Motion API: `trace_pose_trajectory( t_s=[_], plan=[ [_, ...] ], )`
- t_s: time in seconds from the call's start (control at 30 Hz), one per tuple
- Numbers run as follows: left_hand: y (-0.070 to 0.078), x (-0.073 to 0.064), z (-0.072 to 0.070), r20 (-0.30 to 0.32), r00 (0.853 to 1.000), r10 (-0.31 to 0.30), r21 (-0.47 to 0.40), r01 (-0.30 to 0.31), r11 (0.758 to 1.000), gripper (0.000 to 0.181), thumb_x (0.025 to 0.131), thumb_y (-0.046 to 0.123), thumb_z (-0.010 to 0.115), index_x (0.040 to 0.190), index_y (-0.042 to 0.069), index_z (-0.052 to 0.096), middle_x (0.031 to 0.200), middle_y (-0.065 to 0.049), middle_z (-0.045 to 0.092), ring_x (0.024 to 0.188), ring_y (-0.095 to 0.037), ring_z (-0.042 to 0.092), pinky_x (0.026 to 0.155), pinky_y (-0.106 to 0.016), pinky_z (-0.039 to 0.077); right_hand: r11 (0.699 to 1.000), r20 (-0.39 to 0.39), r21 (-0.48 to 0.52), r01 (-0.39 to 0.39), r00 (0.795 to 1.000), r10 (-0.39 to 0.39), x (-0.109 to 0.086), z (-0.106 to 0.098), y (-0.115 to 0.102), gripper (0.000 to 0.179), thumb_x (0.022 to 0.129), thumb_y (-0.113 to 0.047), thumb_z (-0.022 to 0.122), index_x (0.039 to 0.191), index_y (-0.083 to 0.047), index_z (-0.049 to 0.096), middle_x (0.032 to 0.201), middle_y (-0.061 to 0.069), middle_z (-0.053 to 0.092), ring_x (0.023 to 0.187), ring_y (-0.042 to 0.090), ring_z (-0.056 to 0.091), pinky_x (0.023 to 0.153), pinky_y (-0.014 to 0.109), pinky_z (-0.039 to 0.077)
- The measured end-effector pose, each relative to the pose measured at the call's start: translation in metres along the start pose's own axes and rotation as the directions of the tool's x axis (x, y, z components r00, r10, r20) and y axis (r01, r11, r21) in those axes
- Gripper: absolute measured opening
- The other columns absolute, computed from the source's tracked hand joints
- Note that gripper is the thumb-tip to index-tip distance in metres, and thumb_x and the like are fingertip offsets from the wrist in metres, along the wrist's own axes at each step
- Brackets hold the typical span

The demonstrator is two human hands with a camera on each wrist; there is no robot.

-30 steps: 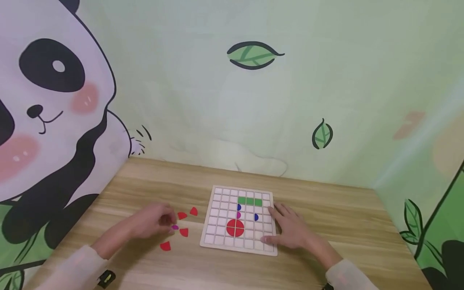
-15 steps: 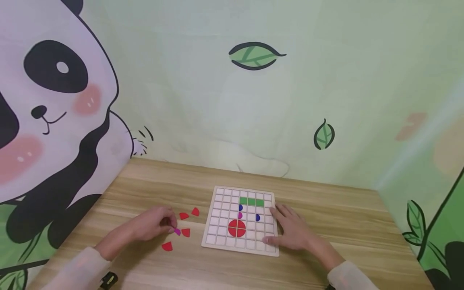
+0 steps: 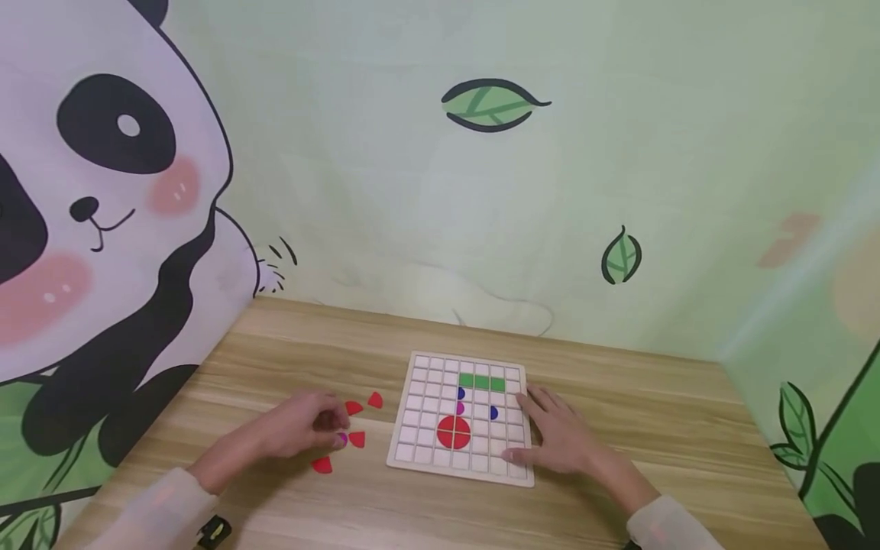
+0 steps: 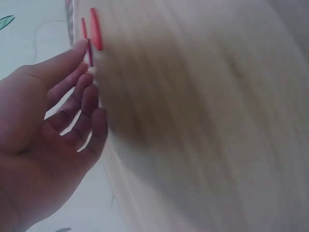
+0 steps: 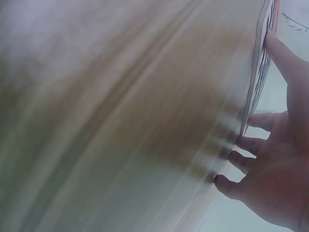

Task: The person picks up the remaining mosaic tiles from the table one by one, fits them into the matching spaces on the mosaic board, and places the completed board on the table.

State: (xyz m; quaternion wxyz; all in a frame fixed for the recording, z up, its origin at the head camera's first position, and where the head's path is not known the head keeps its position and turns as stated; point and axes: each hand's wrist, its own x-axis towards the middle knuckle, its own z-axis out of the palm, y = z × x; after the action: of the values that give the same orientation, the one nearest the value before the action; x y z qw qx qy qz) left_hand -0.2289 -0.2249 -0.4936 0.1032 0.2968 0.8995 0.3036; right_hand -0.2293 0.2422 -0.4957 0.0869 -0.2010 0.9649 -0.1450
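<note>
At the left, my left hand point(image 3: 309, 424) pinches a small purple piece point(image 3: 343, 439) between thumb and fingers, low over the table. In the left wrist view the purple piece point(image 4: 90, 54) shows edge-on by the thumb tip. Red quarter-circle pieces point(image 3: 357, 439) lie around these fingertips. My right hand point(image 3: 560, 435) rests at the right edge of a white grid board point(image 3: 415, 431), thumb on its squares and fingers spread along its side. On the board are a red circle of quarter pieces point(image 3: 454, 432), green squares point(image 3: 482, 382), blue half-circles point(image 3: 493, 412) and a magenta half-circle point(image 3: 460, 409).
The wooden table point(image 3: 289, 344) meets a wall cloth point(image 3: 385, 191) printed with a panda and leaves. A small black object point(image 3: 215, 530) shows by the left sleeve point(image 3: 161, 508). Another red piece point(image 3: 322, 465) lies nearer the front.
The purple piece has been turned and shifted slightly right in the left fingers. My right hand stays at the board's edge. The whole head view has slid a little to the right.
</note>
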Motion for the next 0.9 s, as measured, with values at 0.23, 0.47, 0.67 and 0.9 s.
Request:
trace_pose_trajectory(
  t_s=[0.23, 0.47, 0.67, 0.9],
  plan=[
    [-0.0018, 0.0005, 0.0045, 0.009, 1.0, 0.009, -0.054, -0.009, 0.999, 0.011, 0.093, 0.02, 0.084, 0.096, 0.02, 0.073, 0.092, 0.01, 0.063, 0.085, -0.009, 0.061, 0.077, -0.027, 0.056, 1.0, -0.005, -0.008, -0.002, 1.0, 0.002, -0.0014, 0.0029, 0.0001, 0.11, 0.086, -0.078, 0.068, 0.163, -0.007, 0.038, 0.171, 0.022, 0.026, 0.157, 0.048, 0.021, 0.12, 0.073, 0.022],
    [-0.0038, 0.001, 0.0052, 0.004, 1.0, -0.01, -0.072, 0.011, 0.997, 0.011, 0.093, 0.019, 0.084, 0.094, 0.021, 0.073, 0.092, 0.009, 0.063, 0.086, -0.009, 0.061, 0.078, -0.027, 0.055, 1.0, -0.007, 0.0, -0.004, 1.0, 0.004, -0.0016, 0.0064, 0.0005, 0.109, 0.086, -0.077, 0.068, 0.163, -0.007, 0.038, 0.171, 0.022, 0.026, 0.157, 0.048, 0.021, 0.119, 0.074, 0.022],
    [-0.0071, 0.0026, 0.0077, -0.016, 1.0, -0.014, -0.051, 0.013, 0.999, 0.011, 0.093, 0.022, 0.084, 0.093, 0.023, 0.073, 0.091, 0.012, 0.063, 0.087, -0.008, 0.06, 0.08, -0.029, 0.054, 1.0, -0.022, 0.013, 0.009, 1.0, -0.009, -0.0029, 0.0047, -0.0005, 0.107, 0.087, -0.074, 0.071, 0.162, -0.005, 0.039, 0.171, 0.024, 0.027, 0.156, 0.05, 0.021, 0.118, 0.075, 0.022],
    [-0.0066, 0.0021, 0.0094, -0.034, 0.999, -0.018, -0.055, 0.016, 0.998, 0.012, 0.093, 0.021, 0.084, 0.093, 0.022, 0.072, 0.091, 0.012, 0.064, 0.086, -0.008, 0.06, 0.078, -0.028, 0.054, 0.999, -0.046, 0.026, 0.045, 0.998, -0.043, -0.0042, 0.0028, -0.0008, 0.105, 0.087, -0.071, 0.072, 0.16, -0.001, 0.041, 0.168, 0.028, 0.028, 0.154, 0.054, 0.023, 0.117, 0.077, 0.022]
  ],
)
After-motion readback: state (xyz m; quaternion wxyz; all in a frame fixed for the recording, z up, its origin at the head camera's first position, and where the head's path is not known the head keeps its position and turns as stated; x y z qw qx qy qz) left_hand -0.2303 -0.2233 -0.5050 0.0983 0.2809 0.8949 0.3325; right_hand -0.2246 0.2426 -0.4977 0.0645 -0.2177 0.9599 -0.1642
